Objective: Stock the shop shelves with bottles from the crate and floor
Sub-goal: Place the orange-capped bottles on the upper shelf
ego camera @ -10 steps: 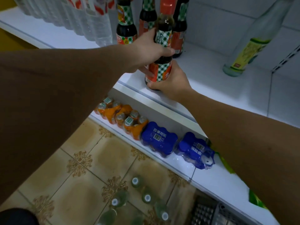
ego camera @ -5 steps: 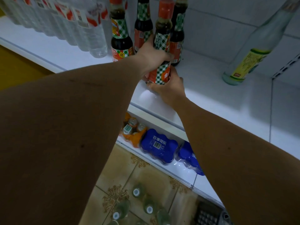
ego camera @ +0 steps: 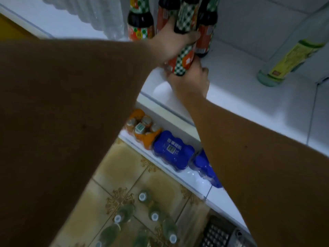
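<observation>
L hand wrapped round dark glass sauce bottle, checkered label; R hand cups base.

Both arms are reaching forward, the left hand wrapping its fingers around a bottle's middle, the right hand cupping its base

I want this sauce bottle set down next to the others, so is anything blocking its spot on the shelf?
Nothing visible blocks it. The sauce bottle, held tilted by the left hand and right hand, sits just in front of the standing dark bottles, with bare white shelf to its right.
</observation>
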Tool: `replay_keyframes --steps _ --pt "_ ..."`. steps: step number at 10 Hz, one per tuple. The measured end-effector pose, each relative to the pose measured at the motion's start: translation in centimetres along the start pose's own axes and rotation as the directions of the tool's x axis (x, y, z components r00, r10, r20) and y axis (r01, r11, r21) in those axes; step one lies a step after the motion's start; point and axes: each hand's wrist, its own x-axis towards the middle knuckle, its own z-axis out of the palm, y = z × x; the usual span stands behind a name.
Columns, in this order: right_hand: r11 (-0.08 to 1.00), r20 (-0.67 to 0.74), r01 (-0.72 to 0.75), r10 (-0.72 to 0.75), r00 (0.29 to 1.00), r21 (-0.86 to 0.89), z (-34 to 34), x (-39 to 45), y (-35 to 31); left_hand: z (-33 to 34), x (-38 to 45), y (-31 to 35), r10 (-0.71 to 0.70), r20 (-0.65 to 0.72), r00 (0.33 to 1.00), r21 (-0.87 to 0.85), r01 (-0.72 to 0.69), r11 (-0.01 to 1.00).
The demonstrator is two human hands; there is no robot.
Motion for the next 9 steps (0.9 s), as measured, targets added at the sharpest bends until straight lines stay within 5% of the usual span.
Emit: replay_keyframes --steps 3,4,5,6,7,9 --pt "0.996 -0.075 0.057 -0.052 0.996 0.066 -0.2 -2.4 1.1 0.4 -6.9 -6.8 0.150 -0.152 0.977 0.055 -0.143 0.988" --pt "0.979 -0.171 0.111 -0.082 0.982 0.168 -0.4 -5.2 1.9 1.6 -12.3 -10.0 0.324 -0.204 0.924 0.128 -0.303 0.944" --pt "0.956 -0.265 0.205 -0.146 0.953 0.209 -0.8 -7.5 1.5 1.9 -14.2 -11.0 0.351 -0.218 0.911 0.162 -0.321 0.933" --pt "0.920 -0.217 0.301 -0.250 0.944 0.250 -1.0 -12.9 1.0 3.0 -16.9 -12.7 0.293 -0.260 0.920 0.096 -0.278 0.956" --pt "0.941 -0.068 0.223 -0.213 0.975 0.253 -0.6 -17.8 2.5 4.3 -19.6 -14.9 0.233 -0.268 0.935 0.056 -0.226 0.972" --pt "0.987 0.274 -0.153 0.133 0.953 0.053 1.0 -27.8 11.6 8.9 -26.9 -21.3 0.006 -0.030 1.000 0.036 -0.005 0.999"
